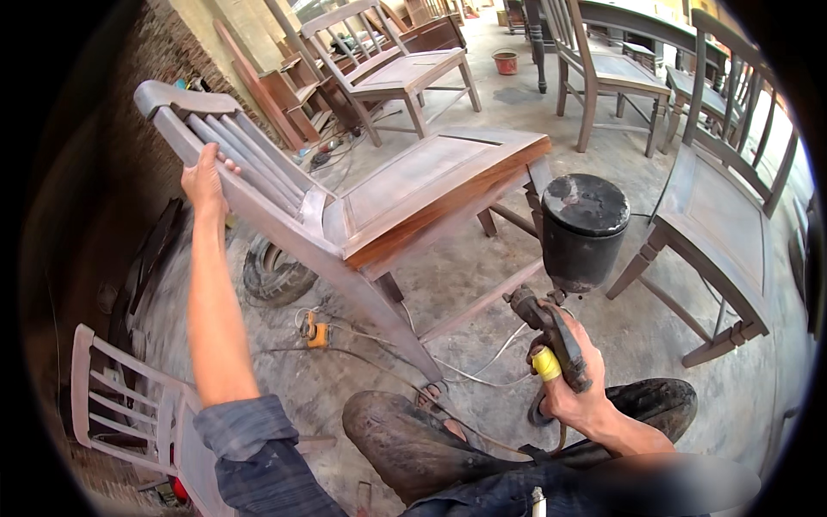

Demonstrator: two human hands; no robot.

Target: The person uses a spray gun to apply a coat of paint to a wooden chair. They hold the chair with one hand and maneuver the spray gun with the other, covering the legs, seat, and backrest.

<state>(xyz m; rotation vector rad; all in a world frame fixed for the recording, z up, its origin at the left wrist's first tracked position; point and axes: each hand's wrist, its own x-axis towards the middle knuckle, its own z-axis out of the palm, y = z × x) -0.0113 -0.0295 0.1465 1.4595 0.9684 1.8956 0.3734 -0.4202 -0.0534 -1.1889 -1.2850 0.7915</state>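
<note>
The left hand [205, 183] gripped the chair [422, 185] by its back post, fingers curled round it; a firm hold there would, I judge, have kept the frame steady, with those fingers well out of the spray's path; the rail [452, 215] seemed best met square-on, in even, overlapping passes; the cup [586, 246] wanted to stay upright; the gun [547, 326], closed in the right hand [575, 366], called for a loose wrist — whether its trigger was pressed, I could not tell — and the hose [562, 438] for slack.

The chair was on the floor before the person, seemingly tilted; its slatted back looked dull greyish-mauve; the seat, paler, was patchy; the rail showed warm brown grain — greyer along its lower part.
</note>
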